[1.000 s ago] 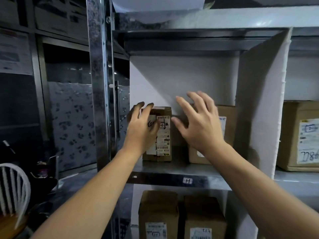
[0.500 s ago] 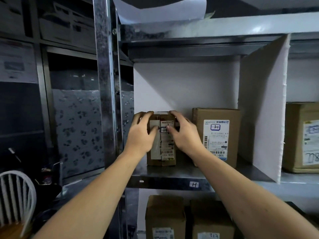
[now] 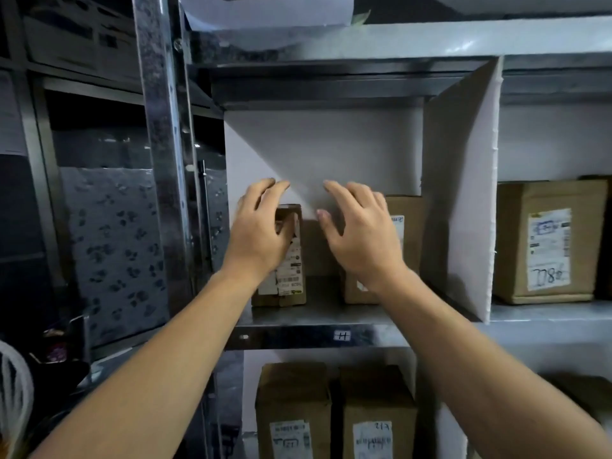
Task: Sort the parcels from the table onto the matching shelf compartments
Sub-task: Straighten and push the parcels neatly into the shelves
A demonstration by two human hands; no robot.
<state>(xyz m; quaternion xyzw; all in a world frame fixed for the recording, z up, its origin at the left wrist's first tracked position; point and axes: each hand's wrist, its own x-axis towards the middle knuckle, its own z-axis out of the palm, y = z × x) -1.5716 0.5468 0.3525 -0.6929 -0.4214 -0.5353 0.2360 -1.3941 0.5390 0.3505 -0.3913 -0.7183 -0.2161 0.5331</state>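
Head view: the narrow parcel (image 3: pixel 291 260) stands upright at the left end of the steel shelf (image 3: pixel 288 337), close behind its front edge, in the compartment marked by the H tag (image 3: pixel 342 335).
Left hand (image 3: pixel 261 233): my fingers are loosely straight and apart, clamped on nothing. The hand lies over the parcel's upper left corner, and I cannot tell whether it touches the cardboard.
Right hand (image 3: pixel 361 235): my fingers are spread and hold nothing. It hovers just right of the narrow parcel, in front of the wider parcel (image 3: pixel 405 226).
Risk, left: the narrow parcel is tall, slim and near the front edge. I judge that a brush from my thumb or wrist could tip it forward off the shelf.
Risk, right: a careless sweep of my right hand could skew the wider parcel or knock it toward its neighbour.
Risk, sorting: my left hand covers much of the narrow parcel's label, so I cannot check here that it matches the H tag.
Around, left to right: a white chair (image 3: pixel 16 392) at the lower left, the steel upright (image 3: pixel 162 160), the white back panel (image 3: pixel 324 150), the white divider (image 3: pixel 460 193), a labelled box (image 3: pixel 546 240) in the next compartment, and two boxes (image 3: pixel 293 409) on the shelf below.
In the way: the upright hems in my left hand and the divider closes the compartment's right side. Nothing blocks a straight pull back toward me.
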